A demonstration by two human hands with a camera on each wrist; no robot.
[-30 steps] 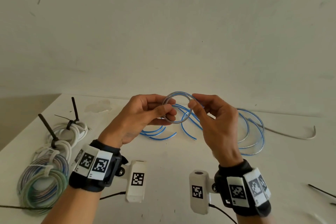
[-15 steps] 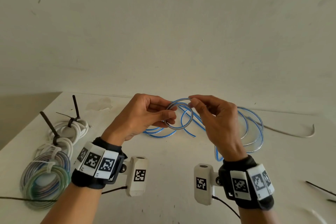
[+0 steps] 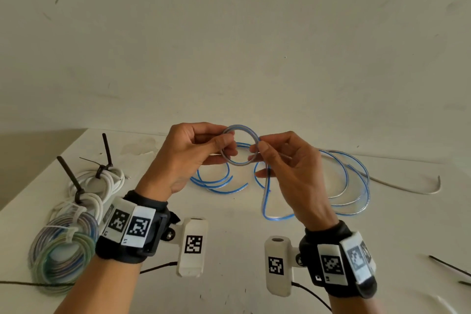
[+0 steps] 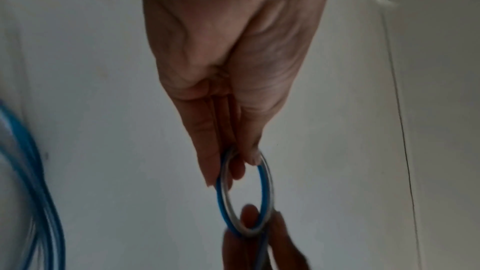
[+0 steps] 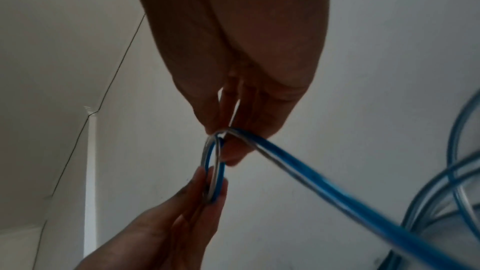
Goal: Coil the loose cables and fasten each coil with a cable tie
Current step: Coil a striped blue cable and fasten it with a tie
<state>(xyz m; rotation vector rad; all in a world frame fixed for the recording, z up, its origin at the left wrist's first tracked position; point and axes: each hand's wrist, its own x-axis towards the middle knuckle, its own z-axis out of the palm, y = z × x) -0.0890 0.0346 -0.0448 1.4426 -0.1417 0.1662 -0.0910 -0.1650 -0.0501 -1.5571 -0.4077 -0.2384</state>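
pinching one small loop of blue cable [image 3: 239, 145] above the table [image 3: 229, 250], left hand [image 3: 188, 158] and right hand [image 3: 288, 168].

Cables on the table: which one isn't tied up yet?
The blue cable, pinched by both hands into a small loop with the rest sprawling loose. The white coils and multicoloured coil already wear ties.

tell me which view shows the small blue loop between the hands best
The head view: the blue loop shows as a full ring, left hand and right hand pinching opposite sides. Both wrist views show it edge-on as a narrow oval, dim and blurred.
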